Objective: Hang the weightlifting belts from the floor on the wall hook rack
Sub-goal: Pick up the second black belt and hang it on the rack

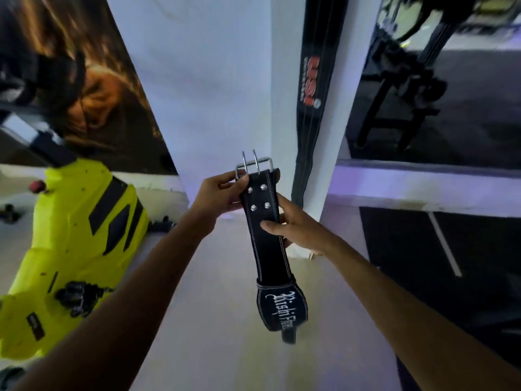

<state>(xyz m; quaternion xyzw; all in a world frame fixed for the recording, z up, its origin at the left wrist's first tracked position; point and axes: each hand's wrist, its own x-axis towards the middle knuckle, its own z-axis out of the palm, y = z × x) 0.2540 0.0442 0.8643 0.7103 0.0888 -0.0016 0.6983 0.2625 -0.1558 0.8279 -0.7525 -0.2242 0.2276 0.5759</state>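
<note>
I hold a black weightlifting belt [265, 249] with white stitching and white lettering upright in front of a white wall corner. Its silver two-prong buckle [253, 166] points up. My left hand [218, 194] grips the belt just under the buckle. My right hand [296, 227] holds the strap lower down, thumb across its front. The belt's wide padded part hangs below my hands. A second black belt [313, 88] with red lettering hangs flat against the wall to the right of the corner. The hook rack is out of sight above the frame.
A bright yellow gym machine [76, 244] stands at the left, close to my left arm. A large poster [93, 88] covers the left wall. A mirror [451, 80] at the right reflects black gym equipment, with dark flooring [423, 263] below it.
</note>
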